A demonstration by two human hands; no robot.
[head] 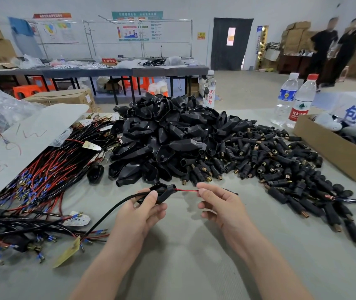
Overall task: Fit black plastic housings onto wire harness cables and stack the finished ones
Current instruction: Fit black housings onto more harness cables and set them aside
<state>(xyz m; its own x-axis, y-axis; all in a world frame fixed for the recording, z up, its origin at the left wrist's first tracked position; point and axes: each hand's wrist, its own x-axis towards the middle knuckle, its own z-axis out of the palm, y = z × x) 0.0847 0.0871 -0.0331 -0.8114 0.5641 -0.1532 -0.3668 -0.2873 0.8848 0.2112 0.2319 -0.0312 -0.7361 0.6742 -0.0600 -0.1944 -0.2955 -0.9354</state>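
Just above the tabletop (183,256), a matte grey-green sheet, the left hand (142,211) grips a glossy black housing (161,191), a hollow wedge-shaped shell with a narrow neck, its fingers curled round the body. A cable (107,211) in a dull black woven sleeve comes out of the shell's wide end and droops down and to the left of that hand. From the neck two thin wires (186,190), one red and one black, run straight across to the right hand (218,202), which pinches them between thumb and forefinger, the other fingers curled.

Beyond both hands rises a heap (166,135) of the same shiny shells, tumbled at all angles. Beyond and to the right of the right hand lies a spread of plugs (281,161), short black cylinders with brass ends. Left of the left hand sprawl harnesses (42,169): red and black wires with blue crimp tips and small metal tabs. Far right sit a cardboard box (335,152) and clear plastic bottles (285,98).
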